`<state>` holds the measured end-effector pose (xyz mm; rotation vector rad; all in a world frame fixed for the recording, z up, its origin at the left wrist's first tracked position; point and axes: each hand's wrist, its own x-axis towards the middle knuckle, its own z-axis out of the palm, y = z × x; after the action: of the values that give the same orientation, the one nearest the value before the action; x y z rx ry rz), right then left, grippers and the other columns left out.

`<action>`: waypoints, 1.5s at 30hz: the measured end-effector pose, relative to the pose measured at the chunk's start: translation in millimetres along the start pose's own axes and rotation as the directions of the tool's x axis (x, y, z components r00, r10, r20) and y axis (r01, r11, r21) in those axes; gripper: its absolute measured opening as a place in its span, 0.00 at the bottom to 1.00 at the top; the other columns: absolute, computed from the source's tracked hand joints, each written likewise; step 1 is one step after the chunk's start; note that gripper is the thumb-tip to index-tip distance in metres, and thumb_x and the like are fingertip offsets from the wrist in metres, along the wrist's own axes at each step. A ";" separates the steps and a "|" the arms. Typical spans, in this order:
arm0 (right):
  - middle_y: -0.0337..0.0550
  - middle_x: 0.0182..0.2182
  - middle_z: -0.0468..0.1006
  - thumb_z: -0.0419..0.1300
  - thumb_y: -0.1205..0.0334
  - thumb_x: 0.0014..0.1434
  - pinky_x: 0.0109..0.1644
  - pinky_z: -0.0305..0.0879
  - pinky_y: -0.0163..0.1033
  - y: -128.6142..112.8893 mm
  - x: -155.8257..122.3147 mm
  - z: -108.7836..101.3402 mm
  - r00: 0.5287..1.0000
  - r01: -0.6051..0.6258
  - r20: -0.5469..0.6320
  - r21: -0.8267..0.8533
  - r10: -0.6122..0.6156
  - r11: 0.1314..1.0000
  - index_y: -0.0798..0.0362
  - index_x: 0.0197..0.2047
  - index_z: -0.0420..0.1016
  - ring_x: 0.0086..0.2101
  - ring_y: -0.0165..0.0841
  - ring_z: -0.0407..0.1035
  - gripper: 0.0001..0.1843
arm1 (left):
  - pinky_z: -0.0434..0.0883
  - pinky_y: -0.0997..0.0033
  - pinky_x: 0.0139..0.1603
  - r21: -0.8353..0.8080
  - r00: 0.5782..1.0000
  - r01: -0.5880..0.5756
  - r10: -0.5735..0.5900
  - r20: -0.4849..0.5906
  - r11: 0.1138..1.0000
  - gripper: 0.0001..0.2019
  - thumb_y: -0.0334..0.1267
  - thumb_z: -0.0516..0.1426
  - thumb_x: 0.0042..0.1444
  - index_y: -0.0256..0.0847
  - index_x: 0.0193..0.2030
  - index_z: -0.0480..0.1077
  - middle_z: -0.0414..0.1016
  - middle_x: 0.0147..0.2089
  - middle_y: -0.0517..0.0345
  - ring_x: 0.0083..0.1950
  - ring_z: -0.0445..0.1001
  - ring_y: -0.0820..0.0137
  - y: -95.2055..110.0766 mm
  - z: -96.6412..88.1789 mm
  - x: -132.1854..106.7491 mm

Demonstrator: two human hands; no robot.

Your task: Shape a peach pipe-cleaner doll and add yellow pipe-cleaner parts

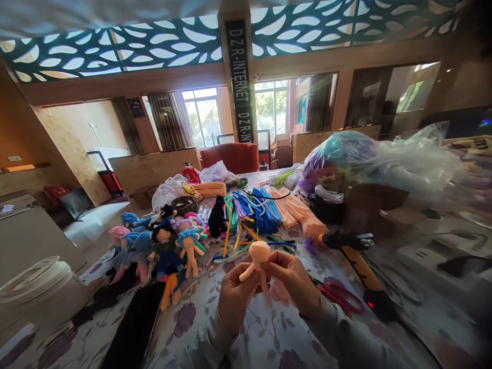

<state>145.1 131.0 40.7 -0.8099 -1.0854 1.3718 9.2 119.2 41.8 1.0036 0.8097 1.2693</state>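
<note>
two hands, one doll: left hand and right hand are both pinched shut on the bare peach doll, held up off the table, i guess so i can see its arms. one glue gun and one pair of scissors lie just right of my grip, probably for easy reach. finished dolls are heaped to the left, roughly eight, too tangled to count properly. pipe cleaners are piled beyond.

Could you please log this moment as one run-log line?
left hand: holds peach doll | right hand: holds it too | nearby: finished dolls, pipe cleaners, glue gun, red scissors, phone
</note>
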 end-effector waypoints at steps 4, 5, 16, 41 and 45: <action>0.36 0.21 0.73 0.69 0.52 0.44 0.28 0.63 0.35 -0.5 -1.3 1.1 1.000 -0.005 0.011 0.010 0.005 1.000 0.54 0.25 0.71 0.23 0.31 0.67 0.16 | 0.72 0.69 0.33 0.025 1.000 -0.013 0.013 -0.010 1.000 0.12 0.43 0.67 0.40 0.36 0.29 0.76 0.77 0.27 0.56 0.29 0.74 0.68 5.8 4.1 -5.2; 0.37 0.21 0.73 0.69 0.51 0.44 0.29 0.63 0.36 -0.4 -1.2 1.2 1.000 -0.005 0.009 0.005 0.005 1.000 0.54 0.25 0.71 0.23 0.31 0.67 0.16 | 0.72 0.70 0.33 0.035 1.000 -0.019 0.020 -0.012 0.999 0.12 0.42 0.67 0.40 0.36 0.28 0.76 0.76 0.26 0.57 0.29 0.74 0.68 6.8 4.7 -5.9; 0.43 0.30 0.77 0.64 0.46 0.50 0.39 0.66 0.40 -3.9 -3.0 3.6 0.973 0.177 -0.083 -0.320 -0.214 0.931 0.53 0.30 0.76 0.34 0.38 0.71 0.17 | 0.71 0.69 0.35 0.242 0.933 -0.270 0.315 -0.175 0.932 0.11 0.40 0.66 0.41 0.39 0.32 0.76 0.77 0.29 0.56 0.32 0.74 0.66 -1.2 -10.8 8.4; 0.43 0.27 0.79 0.67 0.51 0.48 0.30 0.65 0.34 -1.5 -1.0 -4.7 0.995 -0.034 0.095 -0.087 0.043 0.996 0.57 0.31 0.78 0.26 0.29 0.70 0.16 | 0.69 0.73 0.31 -0.058 0.999 0.020 -0.021 -0.029 0.998 0.11 0.44 0.64 0.45 0.37 0.26 0.75 0.73 0.24 0.59 0.26 0.69 0.73 -0.7 -8.8 9.5; 0.41 0.26 0.78 0.66 0.51 0.49 0.30 0.64 0.33 -1.4 -0.6 -6.6 0.993 -0.027 0.112 -0.118 0.040 0.993 0.57 0.31 0.78 0.25 0.28 0.69 0.16 | 0.69 0.74 0.31 -0.107 0.997 0.067 -0.071 -0.035 0.992 0.10 0.42 0.65 0.43 0.37 0.26 0.76 0.73 0.24 0.58 0.27 0.70 0.73 0.0 -9.3 8.9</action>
<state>151.8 131.3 39.8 -0.8451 -1.2555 1.4073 2.0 129.5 38.7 0.8620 0.7923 1.2625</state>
